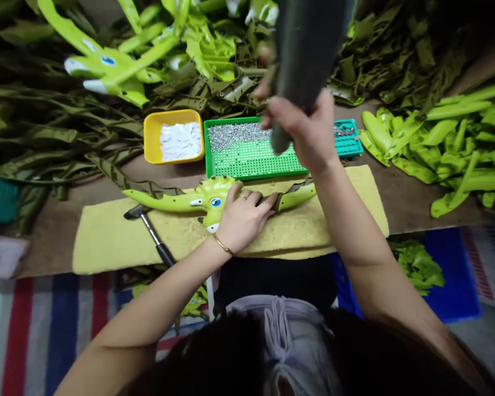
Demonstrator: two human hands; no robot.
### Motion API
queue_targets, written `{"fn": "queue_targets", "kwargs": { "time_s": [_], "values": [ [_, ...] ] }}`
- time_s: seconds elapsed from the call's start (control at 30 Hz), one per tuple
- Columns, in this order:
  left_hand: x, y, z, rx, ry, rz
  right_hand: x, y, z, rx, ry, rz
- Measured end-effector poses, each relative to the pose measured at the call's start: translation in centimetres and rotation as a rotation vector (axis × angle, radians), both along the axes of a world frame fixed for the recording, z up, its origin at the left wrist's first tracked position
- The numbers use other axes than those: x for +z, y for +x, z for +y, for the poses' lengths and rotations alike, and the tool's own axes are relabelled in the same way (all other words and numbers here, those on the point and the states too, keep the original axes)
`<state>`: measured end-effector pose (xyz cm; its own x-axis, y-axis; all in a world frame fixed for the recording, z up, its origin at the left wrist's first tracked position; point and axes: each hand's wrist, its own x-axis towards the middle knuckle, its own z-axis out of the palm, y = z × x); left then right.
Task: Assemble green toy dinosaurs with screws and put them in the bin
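Note:
My left hand (247,217) presses on a lime-green plastic toy with a horned dinosaur head (219,192), its fingers curled over the body. The toy lies across a folded yellow towel (119,236), with long green parts reaching out to both sides and a dark olive piece under it. Raised above the bench, my right hand (309,126) is wrapped round a dark grey tool (309,49), which looks like an electric screwdriver. It is blurred and runs out of the top of the view. A hammer (152,234) with a black grip lies left of my left hand.
Behind the towel stand a yellow tub (148,137) of white stuff, a green perforated tray (256,159) of small screws and a teal tray (352,146). Olive parts (45,104) and green parts (457,137) are heaped around. A blue bin (454,280) sits below right.

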<state>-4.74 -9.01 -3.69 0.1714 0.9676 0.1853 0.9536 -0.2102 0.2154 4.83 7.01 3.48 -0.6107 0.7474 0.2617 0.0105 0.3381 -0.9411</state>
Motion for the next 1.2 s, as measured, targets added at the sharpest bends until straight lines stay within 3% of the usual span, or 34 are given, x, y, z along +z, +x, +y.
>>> {"fn": "queue_targets", "kwargs": {
  "time_s": [0.1,0.13,0.27,0.37,0.63,0.83,0.93,1.07,1.2],
  "values": [
    [-0.1,0.0,0.1,0.018,0.035,-0.013,-2.4,0.1,1.1,-0.394,0.128,0.015],
    [-0.1,-0.1,0.1,0.017,0.037,-0.019,-3.4,-0.1,1.5,-0.466,0.169,0.046],
    [-0.2,-0.3,0.1,0.02,0.026,-0.064,-6.8,-0.7,3.1,-0.556,0.235,0.233],
    [-0.3,-0.4,0.2,0.014,0.021,-0.063,-7.8,-0.6,3.7,-0.569,0.229,0.205],
    [-0.4,-0.4,0.1,0.008,0.072,-0.013,-7.2,-0.6,2.7,-0.605,0.174,0.054],
    [-0.5,-0.4,0.1,0.013,0.061,-0.003,-3.8,0.8,1.3,-0.594,0.183,0.438],
    [-0.4,-0.4,0.1,0.019,0.031,-0.023,-2.6,3.8,-0.8,-0.612,0.206,0.413],
    [-0.4,-0.3,0.3,0.034,-0.008,-0.084,-3.4,7.3,-3.5,-0.644,0.198,0.381],
    [-0.5,-0.3,0.4,0.038,-0.016,-0.057,-5.2,8.1,-4.2,-0.646,0.279,0.342]
  ]
}}
